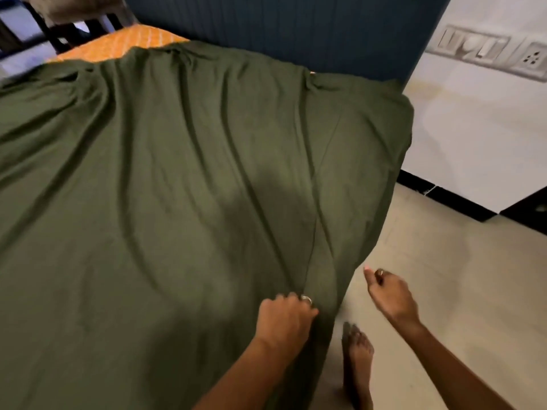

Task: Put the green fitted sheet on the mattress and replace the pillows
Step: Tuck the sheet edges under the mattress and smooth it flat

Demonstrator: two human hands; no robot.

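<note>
The green fitted sheet (177, 187) lies wrinkled over most of the bed and hangs down its right side. A strip of orange patterned mattress (118, 44) shows bare at the far left corner by the headboard. My left hand (285, 318) grips a fold of the sheet at the bed's right edge, fingers curled into the cloth. My right hand (387, 294) hovers beside the bed over the floor, fingers loosely curled, holding nothing. No pillows are in view.
A dark blue headboard (296, 31) stands at the far end. The white wall (473, 128) on the right carries a switch panel (488, 51). Beige floor (444, 276) runs along the bed's right side, where my bare foot (356, 359) stands. Dark furniture (59, 31) sits far left.
</note>
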